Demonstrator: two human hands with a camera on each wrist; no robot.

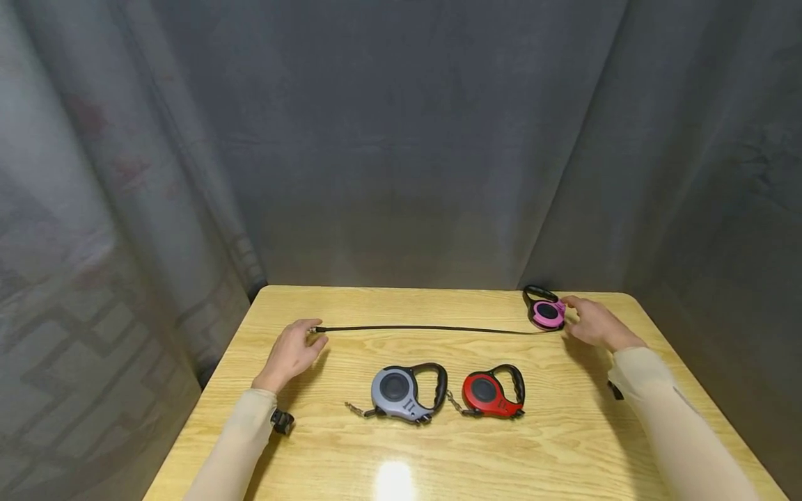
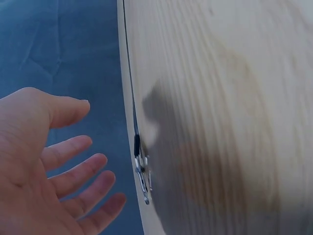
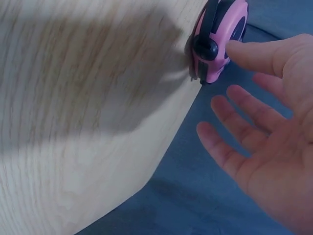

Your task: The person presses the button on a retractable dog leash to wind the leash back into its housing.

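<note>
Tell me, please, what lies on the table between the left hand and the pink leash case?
In the head view, only the black cord pulled out of the pink leash case spans that stretch, ending at the left hand. Otherwise it is bare wood.

Two leashes (image 1: pixel 407 393) on table (image 1: pixel 564 452), third leash (image 1: pixel 546 312) behind

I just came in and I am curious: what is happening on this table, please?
A person has a pink retractable leash on a wooden table, its black cord pulled out leftward. The right hand is open, its thumb touching the pink housing. The left hand is open beside the cord's metal clip. A grey leash and a red leash lie nearer.
</note>
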